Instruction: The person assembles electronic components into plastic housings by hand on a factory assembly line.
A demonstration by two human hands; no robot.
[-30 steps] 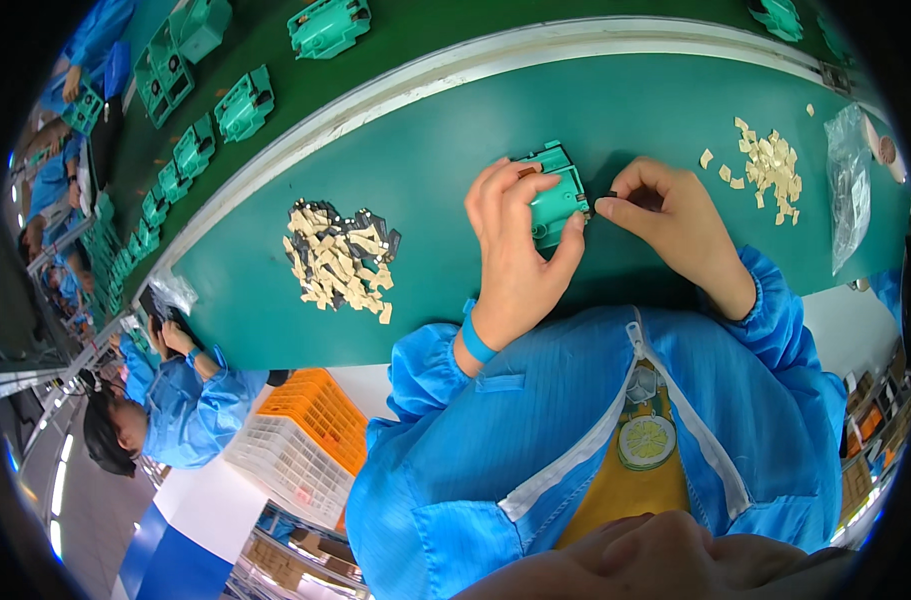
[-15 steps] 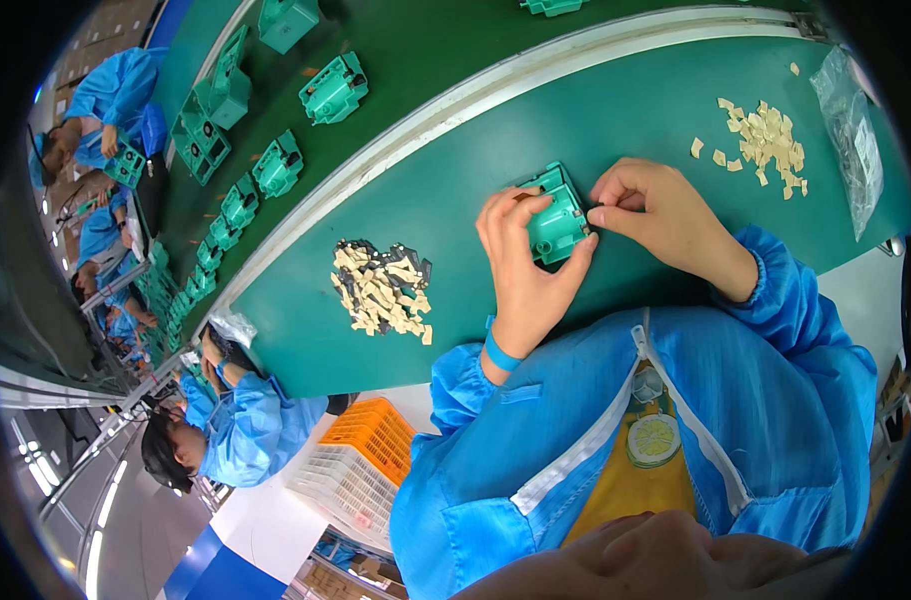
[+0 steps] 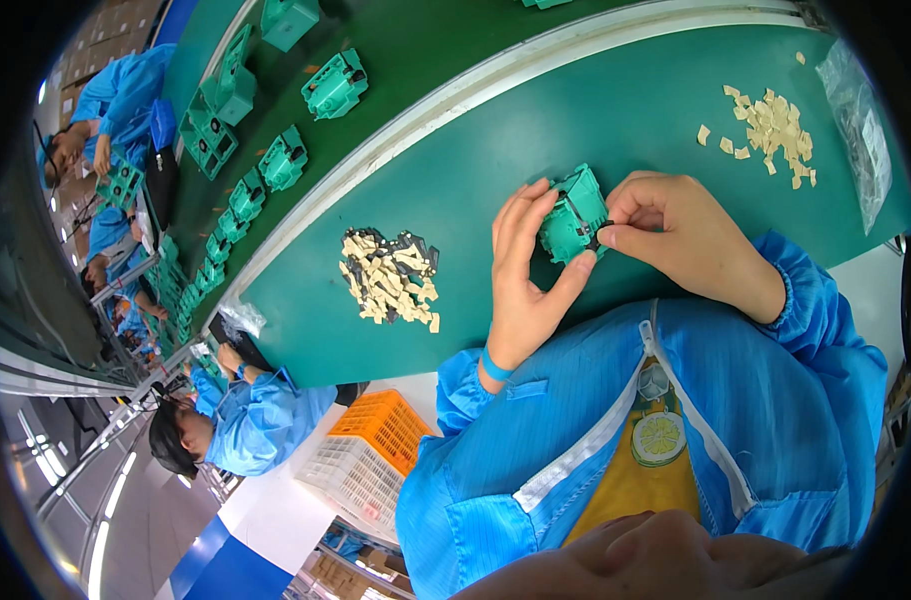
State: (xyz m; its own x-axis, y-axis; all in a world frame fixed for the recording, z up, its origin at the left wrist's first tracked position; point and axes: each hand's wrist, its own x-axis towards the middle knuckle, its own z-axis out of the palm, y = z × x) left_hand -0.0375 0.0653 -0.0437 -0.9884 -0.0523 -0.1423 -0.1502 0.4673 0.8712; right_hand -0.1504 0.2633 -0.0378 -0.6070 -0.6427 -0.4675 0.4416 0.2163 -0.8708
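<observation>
A green plastic housing (image 3: 578, 205) is tilted up above the green work table (image 3: 455, 190). My left hand (image 3: 525, 280) grips it from the left, with fingers along its far side and the thumb at its near edge. At the housing's right side, the thumb and forefinger of my right hand (image 3: 690, 225) pinch a small black part (image 3: 605, 228). That part touches the housing, and my fingertips partly hide it. Another dark piece crosses the housing's upper face.
Left of my hands lies a pile of cream and black small parts (image 3: 387, 275); cream pieces (image 3: 775, 130) and a clear plastic bag (image 3: 860, 135) lie right. Beyond a pale rail, a dark green belt carries green housings (image 3: 335, 84). A co-worker (image 3: 245, 415) sits left near crates (image 3: 380, 430).
The housing has been turned and tipped in my left hand, so a different face shows. My right hand has come in against its right side, and the black part is now visible.
</observation>
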